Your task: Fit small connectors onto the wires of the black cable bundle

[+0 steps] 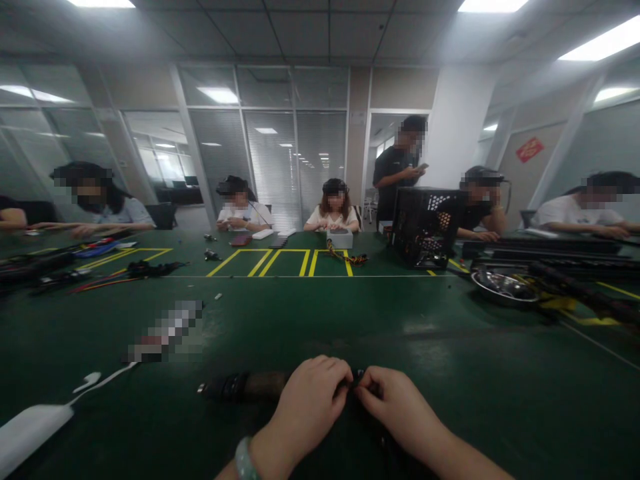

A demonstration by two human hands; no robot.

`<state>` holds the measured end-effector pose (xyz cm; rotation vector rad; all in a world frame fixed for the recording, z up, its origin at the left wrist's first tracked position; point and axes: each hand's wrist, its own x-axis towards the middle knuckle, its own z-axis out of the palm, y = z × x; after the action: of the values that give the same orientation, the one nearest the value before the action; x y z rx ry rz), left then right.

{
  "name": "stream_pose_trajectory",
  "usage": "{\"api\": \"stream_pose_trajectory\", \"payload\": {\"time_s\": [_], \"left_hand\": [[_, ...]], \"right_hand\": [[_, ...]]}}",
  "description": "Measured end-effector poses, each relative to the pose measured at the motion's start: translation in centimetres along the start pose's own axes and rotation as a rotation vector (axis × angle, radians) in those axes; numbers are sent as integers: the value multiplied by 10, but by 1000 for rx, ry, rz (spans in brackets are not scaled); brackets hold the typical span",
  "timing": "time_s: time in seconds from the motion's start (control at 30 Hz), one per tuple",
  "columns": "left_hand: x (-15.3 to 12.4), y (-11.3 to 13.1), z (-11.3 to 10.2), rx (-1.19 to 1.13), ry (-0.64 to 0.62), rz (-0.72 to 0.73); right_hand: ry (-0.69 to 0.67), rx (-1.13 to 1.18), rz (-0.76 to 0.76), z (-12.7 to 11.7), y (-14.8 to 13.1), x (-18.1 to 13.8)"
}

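Observation:
My left hand [317, 393] is closed in a pinch at the front middle of the green table [320, 320], with a pale green bangle [245, 460] on its wrist. Facing it, my right hand [395, 400] pinches with thumb and forefinger. Between the fingertips a small black piece [358, 375] shows; the fingers hide most of it, and its kind is unclear. A dark cylindrical tool with a brownish middle and a metal tip [240, 387], perhaps an electric screwdriver, lies to the left, partly behind my left hand.
At left lie a white device [35, 433] with a cable and a blurred-out phone-like object [165, 333]. A metal bowl [505, 287] of small parts stands right, near a black computer case [427, 227]. Cable bundles [145, 269] lie far left. Several people sit opposite; one stands.

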<state>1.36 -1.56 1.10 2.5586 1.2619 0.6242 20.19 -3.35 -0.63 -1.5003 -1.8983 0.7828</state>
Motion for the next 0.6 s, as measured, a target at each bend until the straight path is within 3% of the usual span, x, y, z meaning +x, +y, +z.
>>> {"api": "stream_pose_trajectory", "payload": {"time_s": [0.6], "left_hand": [[-2, 3, -5, -8, 2, -23]], "right_hand": [[-23, 11, -6, -1, 0, 0]]}}
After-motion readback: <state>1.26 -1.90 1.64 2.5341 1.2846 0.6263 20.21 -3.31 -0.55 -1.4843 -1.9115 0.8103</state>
